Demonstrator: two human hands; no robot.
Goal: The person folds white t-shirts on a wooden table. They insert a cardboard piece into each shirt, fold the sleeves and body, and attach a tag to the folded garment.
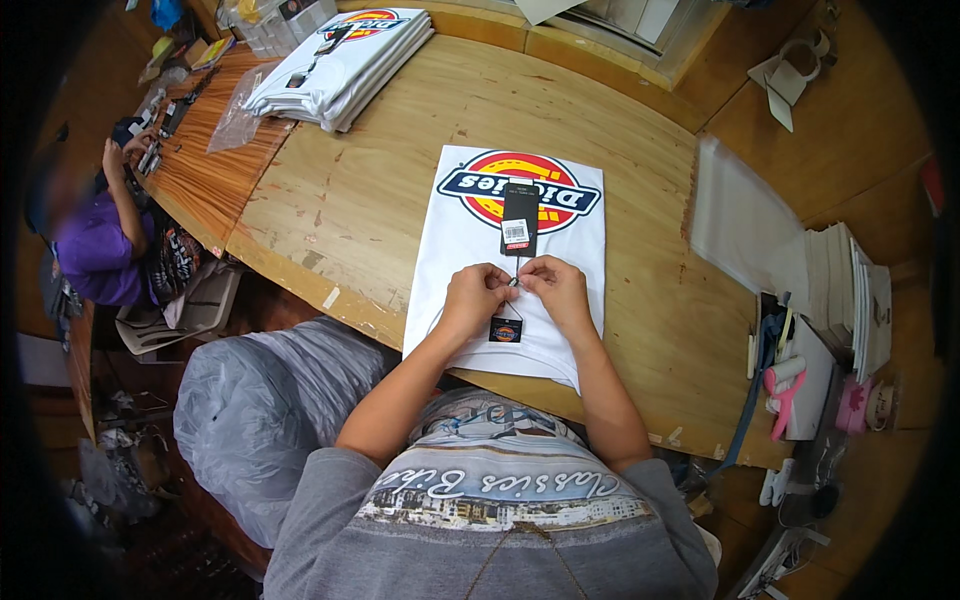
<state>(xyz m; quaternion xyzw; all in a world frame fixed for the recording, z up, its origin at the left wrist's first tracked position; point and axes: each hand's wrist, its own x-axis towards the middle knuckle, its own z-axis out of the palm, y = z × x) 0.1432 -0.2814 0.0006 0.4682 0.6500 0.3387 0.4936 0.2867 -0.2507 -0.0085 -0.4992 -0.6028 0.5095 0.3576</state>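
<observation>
A folded white T-shirt (pixel 450 255) with a large red, yellow and blue print lies on the wooden table in front of me. Its collar is toward me, where a small black neck label (pixel 505 331) shows. On the print rests a black hang tag (pixel 520 200) with a white barcode sticker. My left hand (pixel 478 297) and my right hand (pixel 556 290) meet over the shirt just below the tag. Both pinch the thin dark tag string (pixel 514 282), fingertips nearly touching. A loop of it runs down to the neck label.
A stack of folded white shirts (pixel 350 70) stands at the far left beside a clear plastic bag (pixel 238 112). Another person (pixel 100 240) in purple works at the left. A grey plastic-wrapped bundle (pixel 250 420) is at my left. A pink-handled lint roller (pixel 785 390) lies right.
</observation>
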